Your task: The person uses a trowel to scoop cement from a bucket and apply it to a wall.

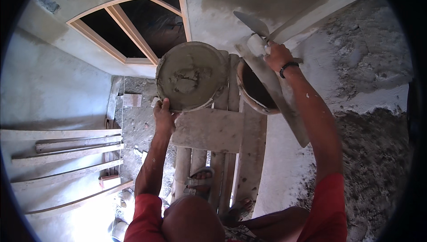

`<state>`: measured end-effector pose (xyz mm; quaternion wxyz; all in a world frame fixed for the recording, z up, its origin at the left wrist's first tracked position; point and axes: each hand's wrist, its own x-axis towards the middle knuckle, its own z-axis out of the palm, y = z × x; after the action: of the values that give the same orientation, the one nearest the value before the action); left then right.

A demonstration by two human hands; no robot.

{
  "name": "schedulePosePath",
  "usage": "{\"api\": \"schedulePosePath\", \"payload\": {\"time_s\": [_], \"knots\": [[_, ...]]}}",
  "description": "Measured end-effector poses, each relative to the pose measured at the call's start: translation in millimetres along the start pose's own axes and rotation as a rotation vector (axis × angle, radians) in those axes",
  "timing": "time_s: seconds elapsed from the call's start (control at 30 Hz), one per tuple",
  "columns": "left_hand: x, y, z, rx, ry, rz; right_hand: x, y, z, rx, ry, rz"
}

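My left hand [164, 119] is closed on the near left rim of a round pan [157, 91] of wet grey mortar [184, 79], its thumb on top of the edge. The mortar has a lump in its middle. At the right, my right hand [279, 58] is closed round a pointed trowel [251, 22] and a long flat plastering float [284, 108]. The trowel blade points up and left toward the wall. Slanting down to the right, the float passes over a bucket [243, 88] with a dark inside and hides part of it.
My sandalled feet stand on a scaffold of poles and planks [209, 128]. A wood-framed window opening [189, 17] is in the wall ahead. To the right, the wall is partly rough plaster [373, 50]. Several wooden boards [66, 159] stretch along the left side.
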<state>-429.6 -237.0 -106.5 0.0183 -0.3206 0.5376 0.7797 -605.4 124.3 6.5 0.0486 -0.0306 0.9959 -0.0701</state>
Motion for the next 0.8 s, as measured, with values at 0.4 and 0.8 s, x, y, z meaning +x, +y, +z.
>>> {"api": "schedulePosePath", "payload": {"time_s": [0.4, 0.8], "knots": [[-9.3, -4.2, -18.0, 0.195, 0.014, 0.16, -40.4, -31.8, -49.1, -0.026, 0.066, -0.19], [-9.6, 3.2, -5.7, 0.335, 0.072, 0.283, -73.8, -130.9, 47.0, -0.221, -0.201, -0.563]]}}
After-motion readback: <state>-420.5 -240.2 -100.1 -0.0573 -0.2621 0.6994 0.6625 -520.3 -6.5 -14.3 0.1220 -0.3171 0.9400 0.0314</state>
